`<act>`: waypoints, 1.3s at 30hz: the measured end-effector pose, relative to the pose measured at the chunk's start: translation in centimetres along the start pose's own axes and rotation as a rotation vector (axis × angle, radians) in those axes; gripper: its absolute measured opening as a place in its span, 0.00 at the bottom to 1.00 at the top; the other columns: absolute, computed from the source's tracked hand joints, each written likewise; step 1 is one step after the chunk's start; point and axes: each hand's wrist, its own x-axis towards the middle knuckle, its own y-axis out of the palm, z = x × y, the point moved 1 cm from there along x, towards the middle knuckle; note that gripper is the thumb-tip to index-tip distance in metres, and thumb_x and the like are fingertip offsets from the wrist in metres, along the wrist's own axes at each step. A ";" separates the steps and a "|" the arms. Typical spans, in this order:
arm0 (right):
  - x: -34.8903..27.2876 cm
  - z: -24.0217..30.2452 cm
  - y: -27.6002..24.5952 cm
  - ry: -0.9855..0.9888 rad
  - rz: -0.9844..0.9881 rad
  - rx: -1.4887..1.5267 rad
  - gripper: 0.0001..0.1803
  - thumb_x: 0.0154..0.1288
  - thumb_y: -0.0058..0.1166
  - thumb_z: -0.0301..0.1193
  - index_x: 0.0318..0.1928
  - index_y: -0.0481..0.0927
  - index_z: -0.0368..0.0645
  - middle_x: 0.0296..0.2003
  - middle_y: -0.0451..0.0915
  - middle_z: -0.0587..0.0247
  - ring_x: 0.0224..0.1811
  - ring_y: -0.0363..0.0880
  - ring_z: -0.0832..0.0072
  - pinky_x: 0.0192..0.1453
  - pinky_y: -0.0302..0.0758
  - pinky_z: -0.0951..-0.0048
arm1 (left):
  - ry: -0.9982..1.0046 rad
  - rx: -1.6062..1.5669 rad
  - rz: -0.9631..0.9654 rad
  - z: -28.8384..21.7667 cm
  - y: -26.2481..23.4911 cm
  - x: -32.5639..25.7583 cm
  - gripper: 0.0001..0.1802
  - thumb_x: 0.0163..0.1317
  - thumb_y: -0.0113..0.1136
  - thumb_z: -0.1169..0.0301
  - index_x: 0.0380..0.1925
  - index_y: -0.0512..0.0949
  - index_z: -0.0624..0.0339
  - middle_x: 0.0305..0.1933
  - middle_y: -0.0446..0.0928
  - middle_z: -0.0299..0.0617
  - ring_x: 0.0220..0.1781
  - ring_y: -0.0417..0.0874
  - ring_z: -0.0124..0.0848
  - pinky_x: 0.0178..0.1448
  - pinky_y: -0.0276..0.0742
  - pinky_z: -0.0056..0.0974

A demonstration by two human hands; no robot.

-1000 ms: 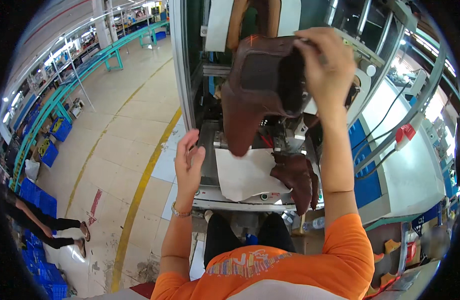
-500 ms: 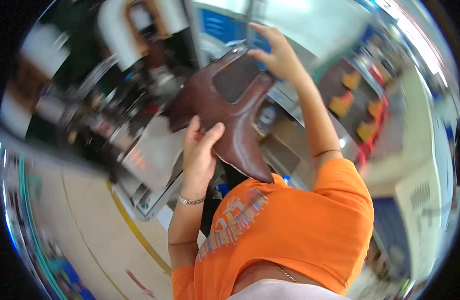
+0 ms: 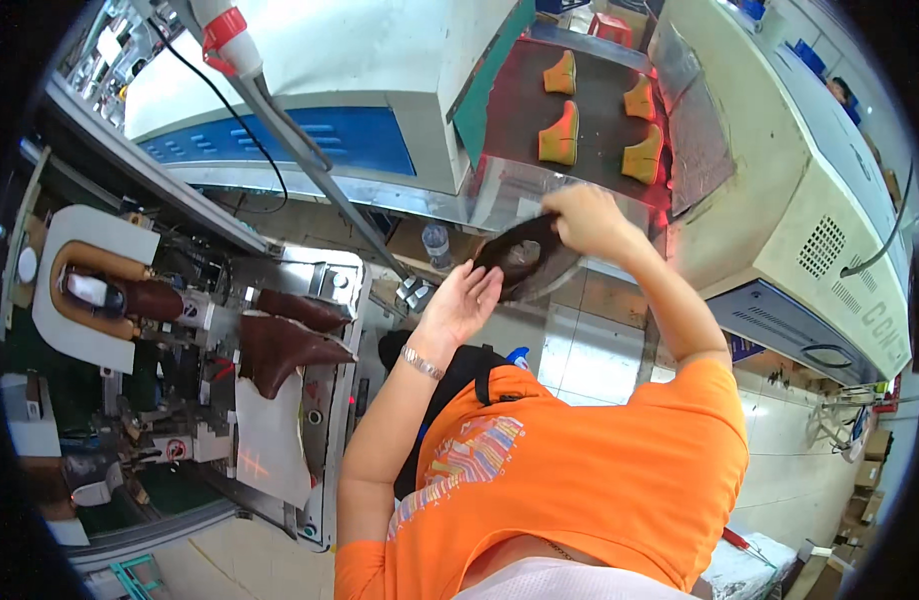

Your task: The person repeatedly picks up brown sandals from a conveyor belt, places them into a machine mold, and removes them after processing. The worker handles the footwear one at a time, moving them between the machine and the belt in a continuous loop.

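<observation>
My right hand (image 3: 588,220) grips the top of a dark brown boot upper (image 3: 521,262), held out in front of me below a conveyor. Next to it my left hand (image 3: 461,302) is open, palm up, its fingertips at the boot's left edge; a metal bracelet is on that wrist. Just beyond the boot runs a red-lit conveyor belt (image 3: 600,110) carrying several orange shoe lasts (image 3: 560,135). I wear an orange shirt.
A shoe-lasting machine (image 3: 210,340) stands at my left with two brown leather uppers (image 3: 285,345) and a white sheet on it. A blue and white machine housing (image 3: 310,90), a slanted metal pole and a plastic bottle (image 3: 437,243) are ahead. A beige oven cabinet (image 3: 830,210) stands at right.
My view has swung from the lasting machine toward the conveyor. The boot has come down from high in front of my face to chest height, still in my right hand.
</observation>
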 end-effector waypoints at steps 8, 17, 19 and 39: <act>16.7 -14.1 2.6 0.355 -0.278 -0.163 0.13 0.48 0.47 0.31 0.37 0.79 0.50 0.32 0.79 0.52 0.38 0.77 0.57 0.40 0.73 0.59 | 0.114 0.082 -0.085 -3.0 -6.9 -2.3 0.12 0.61 0.47 0.71 0.45 0.69 0.59 0.46 0.73 0.43 0.47 0.75 0.34 0.49 0.75 0.34; 20.0 -13.5 26.5 0.532 -0.045 0.445 0.39 0.47 0.58 0.36 0.58 0.57 0.35 0.54 0.66 0.45 0.54 0.68 0.54 0.53 0.69 0.61 | 0.147 0.127 -0.173 -0.8 -11.0 -2.2 0.13 0.61 0.49 0.70 0.46 0.69 0.55 0.47 0.74 0.41 0.45 0.77 0.33 0.49 0.75 0.39; 16.8 -11.9 29.1 0.496 -0.107 0.563 0.35 0.47 0.58 0.33 0.56 0.61 0.38 0.52 0.68 0.46 0.54 0.68 0.54 0.53 0.68 0.61 | 0.129 0.219 -0.220 0.2 -12.0 -2.5 0.13 0.61 0.48 0.70 0.47 0.69 0.55 0.48 0.73 0.40 0.46 0.76 0.33 0.49 0.75 0.38; -9.5 -21.3 31.8 0.956 -0.430 -0.037 0.45 0.54 0.46 0.56 0.66 0.46 0.49 0.67 0.38 0.53 0.69 0.35 0.53 0.64 0.36 0.38 | 0.322 1.862 -0.322 -1.8 -19.0 1.4 0.15 0.59 0.53 0.68 0.45 0.72 0.61 0.46 0.75 0.44 0.48 0.75 0.34 0.53 0.69 0.34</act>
